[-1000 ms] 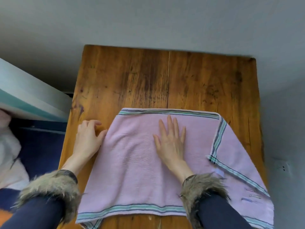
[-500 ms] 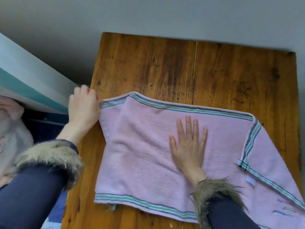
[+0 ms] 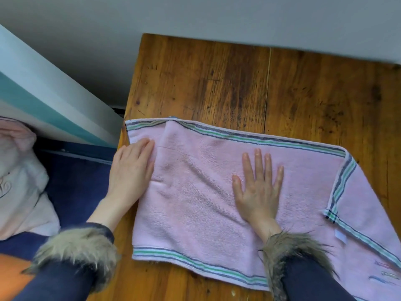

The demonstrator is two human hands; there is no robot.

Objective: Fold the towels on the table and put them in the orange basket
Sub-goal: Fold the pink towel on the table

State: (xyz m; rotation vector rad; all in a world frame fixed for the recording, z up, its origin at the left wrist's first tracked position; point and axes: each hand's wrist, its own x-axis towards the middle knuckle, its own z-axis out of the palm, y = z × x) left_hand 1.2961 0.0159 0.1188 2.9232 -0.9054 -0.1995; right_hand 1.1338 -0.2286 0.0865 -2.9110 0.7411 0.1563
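From the head view, I see the pink terry towel with green, white and navy striped borders [image 3: 206, 192] spread over the worn brown wooden desk [image 3: 217, 83], its left end reaching the desk's left edge and its right part running off toward the lower right of the picture. The upper layer lies doubled over the lower one; at the right the striped edge turns a corner, with more pink cloth showing beyond it, so I judge one fold is made and is being flattened.

My right hand [image 3: 258, 187] lies palm down near the middle of the towel, fingers straight and spread, pointing away from me; it grasps nothing, and I read it as pinning the layers so they do not slide. My left hand [image 3: 132, 168] rests flat at the towel's left end, fingers together and laid on the cloth just below the striped corner, released as well, seemingly smoothing that end. Both wrists come from dark blue sleeves with shaggy brown fur cuffs [image 3: 73, 250].

An orange patch [image 3: 10, 279] shows at the lower left corner, below desk level; it may be the basket, though I cannot tell. Left of the desk sit a navy surface [image 3: 76, 181], a pale pink and white cloth bundle [image 3: 19, 181], and a white slab with a teal stripe [image 3: 47, 105] under the grey wall
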